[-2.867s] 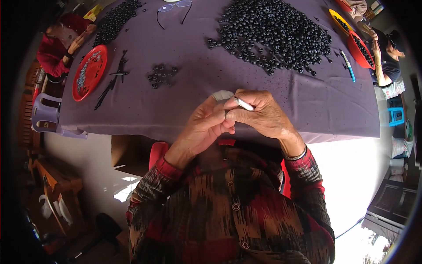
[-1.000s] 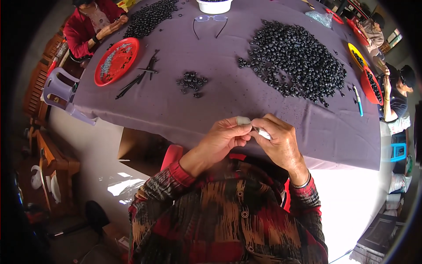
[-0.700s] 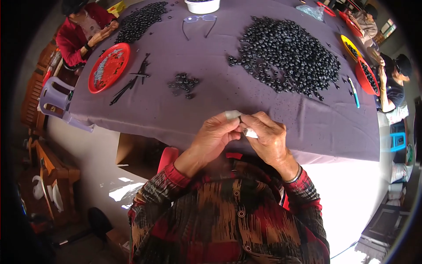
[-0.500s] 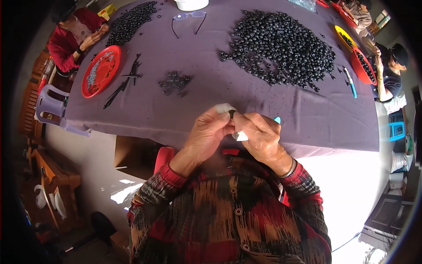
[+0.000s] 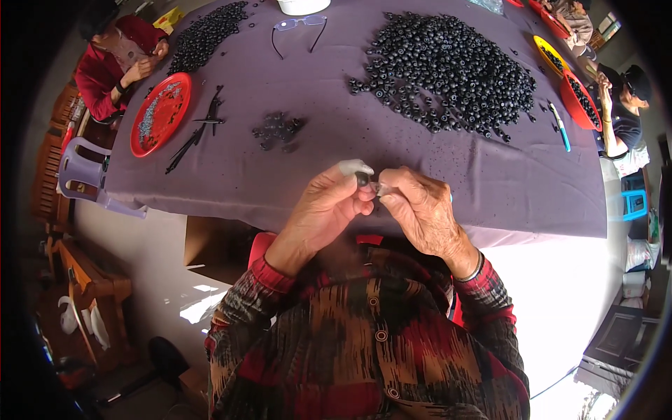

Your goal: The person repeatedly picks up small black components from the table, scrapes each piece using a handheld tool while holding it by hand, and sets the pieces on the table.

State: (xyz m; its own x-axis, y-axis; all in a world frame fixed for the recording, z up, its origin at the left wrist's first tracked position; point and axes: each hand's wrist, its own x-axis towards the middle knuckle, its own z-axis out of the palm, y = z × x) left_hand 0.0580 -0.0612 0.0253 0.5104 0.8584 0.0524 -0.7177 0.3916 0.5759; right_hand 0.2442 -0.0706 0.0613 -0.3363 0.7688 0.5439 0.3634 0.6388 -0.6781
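Note:
My left hand (image 5: 323, 205) pinches a small round black part (image 5: 362, 179) between thumb and a forefinger wrapped in white. Right beside it, my right hand (image 5: 423, 213) is closed, thumb and forefinger pressed together on something tiny and pale that I cannot make out. A bit of light blue shows behind its knuckles. Both hands are just above the near edge of the table. Beyond them lies a big heap of black round parts (image 5: 448, 70), and a small cluster of similar dark parts (image 5: 278, 130) sits to the left.
The purple cloth (image 5: 315, 91) covers the table. On it are a red plate (image 5: 183, 112) with grey bits, black sticks (image 5: 203, 129), eyeglasses (image 5: 299, 25), a blue-and-white pen-like tool (image 5: 561, 129) and a red bowl (image 5: 579, 105). People (image 5: 115, 63) sit at both sides.
My hands have drawn slightly apart, the right one moving right and turning. The black part in my left fingers now shows more fully.

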